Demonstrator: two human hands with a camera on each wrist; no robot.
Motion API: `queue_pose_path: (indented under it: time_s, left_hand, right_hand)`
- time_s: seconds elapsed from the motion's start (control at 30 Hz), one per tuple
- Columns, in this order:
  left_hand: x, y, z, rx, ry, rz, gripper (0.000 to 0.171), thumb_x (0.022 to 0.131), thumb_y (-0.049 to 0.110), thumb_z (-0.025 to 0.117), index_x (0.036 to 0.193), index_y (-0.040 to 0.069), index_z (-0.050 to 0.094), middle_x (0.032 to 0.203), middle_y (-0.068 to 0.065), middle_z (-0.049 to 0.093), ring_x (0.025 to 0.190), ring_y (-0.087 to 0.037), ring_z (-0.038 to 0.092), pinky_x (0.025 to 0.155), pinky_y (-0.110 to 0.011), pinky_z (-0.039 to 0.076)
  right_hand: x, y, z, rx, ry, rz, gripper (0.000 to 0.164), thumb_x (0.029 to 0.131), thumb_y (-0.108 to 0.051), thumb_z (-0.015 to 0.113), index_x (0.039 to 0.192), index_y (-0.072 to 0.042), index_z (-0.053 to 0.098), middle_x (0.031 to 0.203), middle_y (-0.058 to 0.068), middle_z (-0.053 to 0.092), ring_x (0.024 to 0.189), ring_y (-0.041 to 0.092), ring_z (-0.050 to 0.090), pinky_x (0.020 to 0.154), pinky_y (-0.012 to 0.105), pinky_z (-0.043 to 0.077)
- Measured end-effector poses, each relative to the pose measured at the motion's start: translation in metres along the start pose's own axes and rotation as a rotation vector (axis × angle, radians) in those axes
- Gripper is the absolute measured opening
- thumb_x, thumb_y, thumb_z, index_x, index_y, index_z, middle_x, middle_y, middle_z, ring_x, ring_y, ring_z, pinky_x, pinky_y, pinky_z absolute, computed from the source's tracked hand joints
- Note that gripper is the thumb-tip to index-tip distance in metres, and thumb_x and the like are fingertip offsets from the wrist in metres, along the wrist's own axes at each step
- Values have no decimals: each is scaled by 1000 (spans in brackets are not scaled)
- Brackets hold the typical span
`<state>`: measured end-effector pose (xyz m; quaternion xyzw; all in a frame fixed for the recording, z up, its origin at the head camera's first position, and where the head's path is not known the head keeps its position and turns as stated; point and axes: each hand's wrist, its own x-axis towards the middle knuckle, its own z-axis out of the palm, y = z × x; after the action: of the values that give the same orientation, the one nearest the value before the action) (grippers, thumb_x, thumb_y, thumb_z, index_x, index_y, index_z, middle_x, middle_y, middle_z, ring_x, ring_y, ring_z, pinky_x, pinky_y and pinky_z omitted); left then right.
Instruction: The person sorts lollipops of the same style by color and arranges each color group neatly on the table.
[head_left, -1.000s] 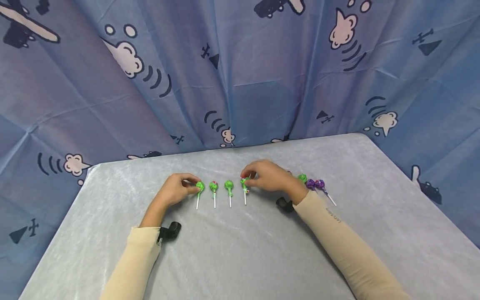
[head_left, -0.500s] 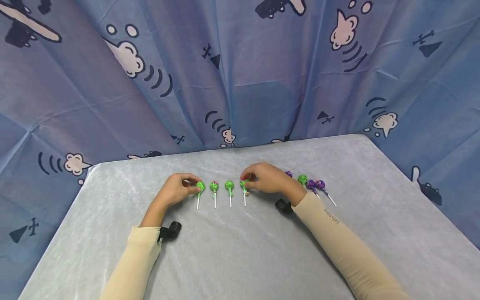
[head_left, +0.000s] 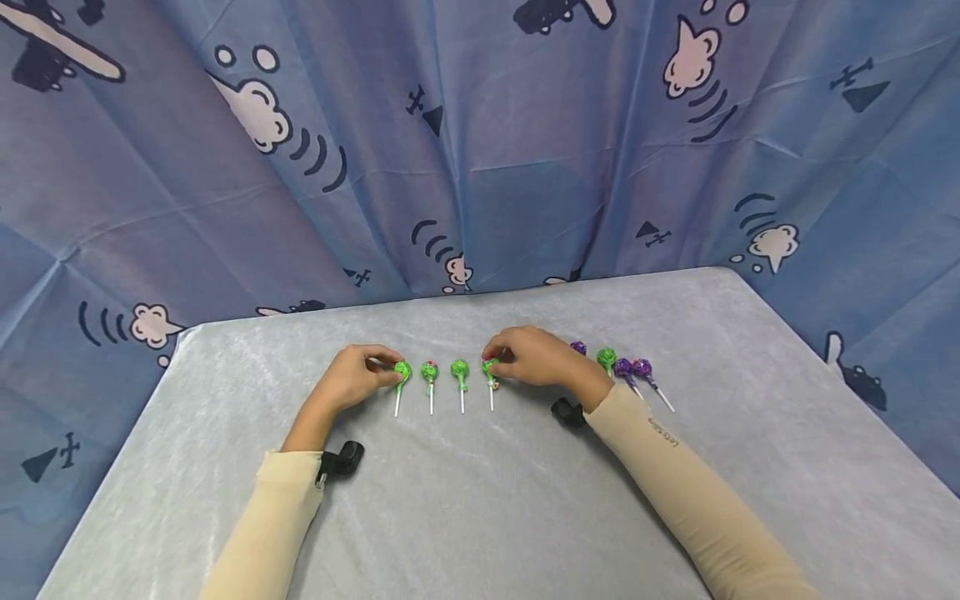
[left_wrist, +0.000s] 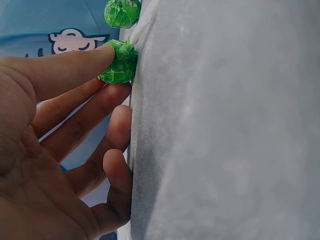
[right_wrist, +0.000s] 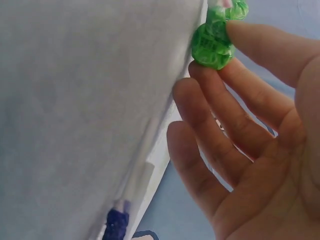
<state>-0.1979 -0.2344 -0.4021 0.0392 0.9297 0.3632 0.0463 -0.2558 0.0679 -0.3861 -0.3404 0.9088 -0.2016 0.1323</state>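
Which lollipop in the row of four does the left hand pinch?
The leftmost lollipop; the right hand holds the rightmost, and the middle two are untouched.

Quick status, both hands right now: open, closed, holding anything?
Left hand: holding, pinching the row's leftmost green lollipop.
Right hand: holding, pinching the row's rightmost green lollipop.

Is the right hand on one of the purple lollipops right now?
No, the right hand pinches a green lollipop, the rightmost of the four lined up between the hands.
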Motion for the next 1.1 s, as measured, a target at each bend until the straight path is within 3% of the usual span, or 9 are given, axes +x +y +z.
queue_pose_path:
  time_s: [0.43,0.87,1.1]
  left_hand:
    - [0,2,-1,-9,-10,-2,25,87,20,76,112,15,75,112,-9,73,99,-25,66,80,-37,51]
    - [0,1,-1,-11,-7,-4,25,87,20,76,112,15,76,111,-10,73,98,-25,66,80,-36,50]
    - [0,0,-1,-5,-9,1,26,87,21,76,112,15,75,111,-10,73,98,-25,66,80,-36,50]
  right_hand:
    - [-2,5,-5,16,-23,-31,29,97,-21,65,125,-14,68,122,1,70,109,19,66,95,39,51]
    - [0,2,-1,25,-24,-23,26,95,-25,68,119,-15,71,114,0,72,101,14,66,91,36,53]
    - [1,5,-1,28,-23,-26,28,95,-27,68,120,-14,70,116,0,72,105,16,67,93,37,53]
